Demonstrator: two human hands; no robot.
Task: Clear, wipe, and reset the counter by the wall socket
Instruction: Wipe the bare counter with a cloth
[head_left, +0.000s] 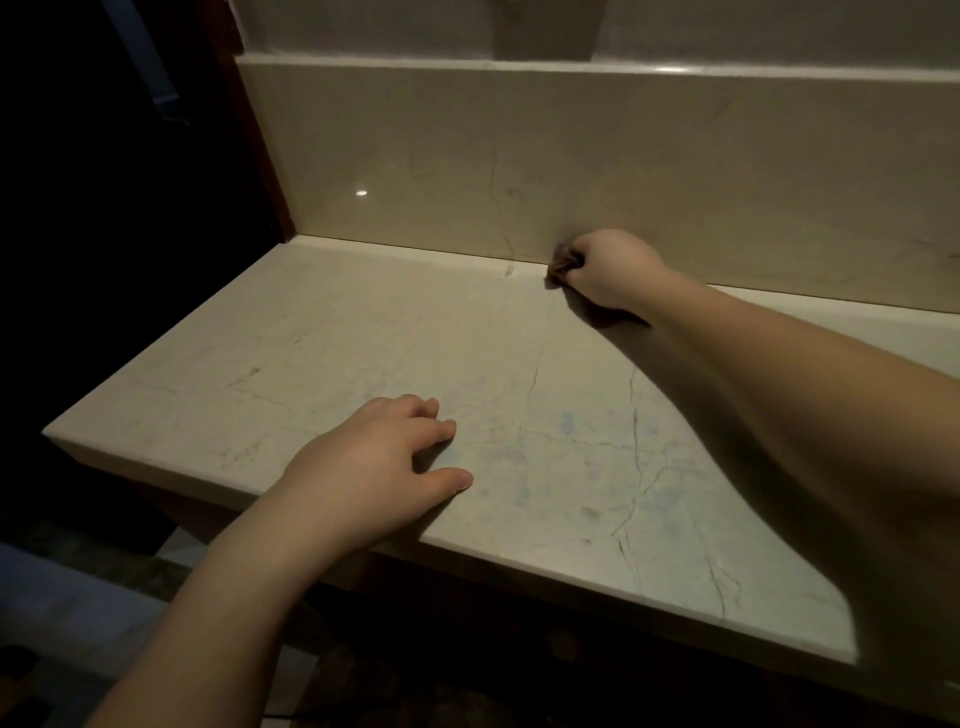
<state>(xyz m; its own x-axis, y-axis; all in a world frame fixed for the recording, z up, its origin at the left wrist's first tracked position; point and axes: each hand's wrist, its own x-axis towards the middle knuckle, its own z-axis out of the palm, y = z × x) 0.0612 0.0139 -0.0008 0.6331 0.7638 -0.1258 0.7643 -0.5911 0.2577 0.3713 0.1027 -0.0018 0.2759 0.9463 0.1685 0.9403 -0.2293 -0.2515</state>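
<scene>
At the desk's (363, 332) back edge, right hand (608, 267) grips a bunched brown cloth (562, 261) to wipe; left hand (374, 462) rests open, seemingly bracing.

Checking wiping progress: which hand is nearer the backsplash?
Right. The right hand grips a brown cloth against the backsplash; the left hand rests near the counter's front edge.

A home: veined marble counter (363, 332) with matching backsplash (623, 171).

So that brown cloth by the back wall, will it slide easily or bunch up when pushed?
The cloth looks soft: it is crumpled inside the right hand, so it probably bunches. The counter looks polished, so it likely glides.
</scene>
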